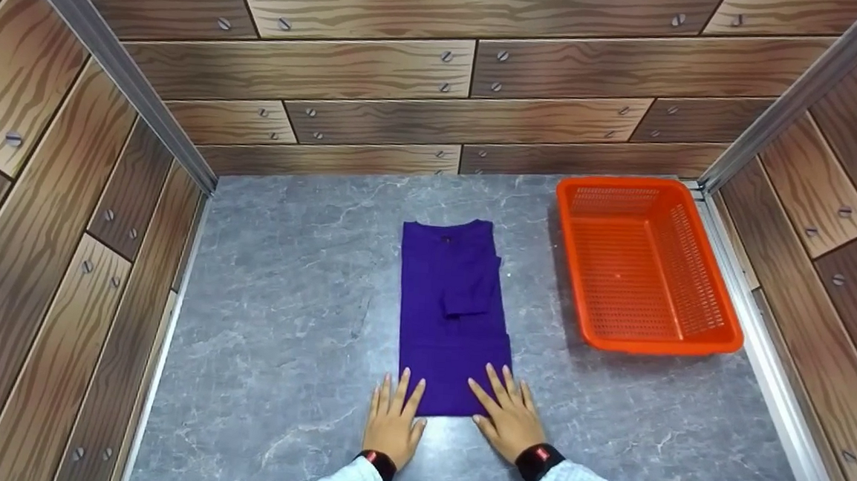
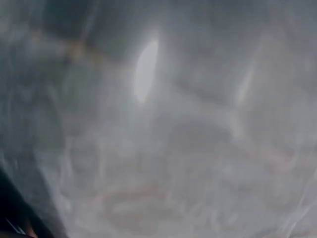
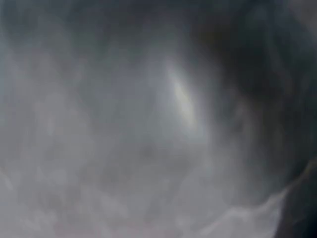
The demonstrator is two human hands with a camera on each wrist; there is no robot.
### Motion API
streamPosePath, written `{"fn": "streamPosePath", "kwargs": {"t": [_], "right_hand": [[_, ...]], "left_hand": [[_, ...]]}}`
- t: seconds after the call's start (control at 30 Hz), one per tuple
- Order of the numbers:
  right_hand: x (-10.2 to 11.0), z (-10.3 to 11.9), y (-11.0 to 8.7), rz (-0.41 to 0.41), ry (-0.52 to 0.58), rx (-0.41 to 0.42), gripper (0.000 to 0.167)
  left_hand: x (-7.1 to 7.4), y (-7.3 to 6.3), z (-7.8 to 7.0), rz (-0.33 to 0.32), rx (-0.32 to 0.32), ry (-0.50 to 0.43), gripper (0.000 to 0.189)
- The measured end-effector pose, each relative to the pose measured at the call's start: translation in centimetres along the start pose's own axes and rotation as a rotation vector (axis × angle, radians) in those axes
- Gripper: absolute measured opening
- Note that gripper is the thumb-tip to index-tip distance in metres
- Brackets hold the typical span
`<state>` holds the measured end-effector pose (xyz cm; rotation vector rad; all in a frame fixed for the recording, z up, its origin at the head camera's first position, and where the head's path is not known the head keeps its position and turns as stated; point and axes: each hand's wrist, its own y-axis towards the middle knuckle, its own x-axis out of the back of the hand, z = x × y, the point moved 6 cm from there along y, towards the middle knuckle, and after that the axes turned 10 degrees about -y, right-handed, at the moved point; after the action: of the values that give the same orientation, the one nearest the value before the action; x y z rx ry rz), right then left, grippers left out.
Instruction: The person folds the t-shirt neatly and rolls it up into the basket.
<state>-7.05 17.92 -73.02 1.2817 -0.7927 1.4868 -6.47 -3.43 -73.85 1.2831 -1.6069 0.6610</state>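
A purple shirt (image 1: 433, 278) lies folded into a long narrow strip on the grey marbled surface, its neckline at the far end and one sleeve folded over the front. Its near end is doubled up in a flat panel. My left hand (image 1: 392, 424) lies with straight, spread fingers at the near left corner of the shirt. At the near right corner my right hand (image 1: 510, 420) rests with fingers straight and spread, fingertips on the cloth. Both wrist views show only blurred grey surface, with no fingers visible.
An orange plastic basket (image 1: 660, 342) with perforated walls stands at the right, beside the right wall. Wood-patterned panels (image 1: 379, 66) enclose the back and both sides. Grey marbled surface (image 1: 283, 298) extends left of the shirt.
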Motion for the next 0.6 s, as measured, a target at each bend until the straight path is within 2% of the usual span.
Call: {"fn": "streamPosePath", "kwargs": {"t": [0.23, 0.6], "right_hand": [[0.0, 0.3, -0.6, 0.002, -0.013, -0.002, 0.06], [0.3, 1.1, -2.2, -0.009, -0.055, -0.016, 0.062]], "left_hand": [[0.0, -0.7, -0.1, -0.067, 0.002, -0.018, 0.065], [0.6, -2.5, -1.2, -0.036, 0.059, -0.13, 0.064]]}}
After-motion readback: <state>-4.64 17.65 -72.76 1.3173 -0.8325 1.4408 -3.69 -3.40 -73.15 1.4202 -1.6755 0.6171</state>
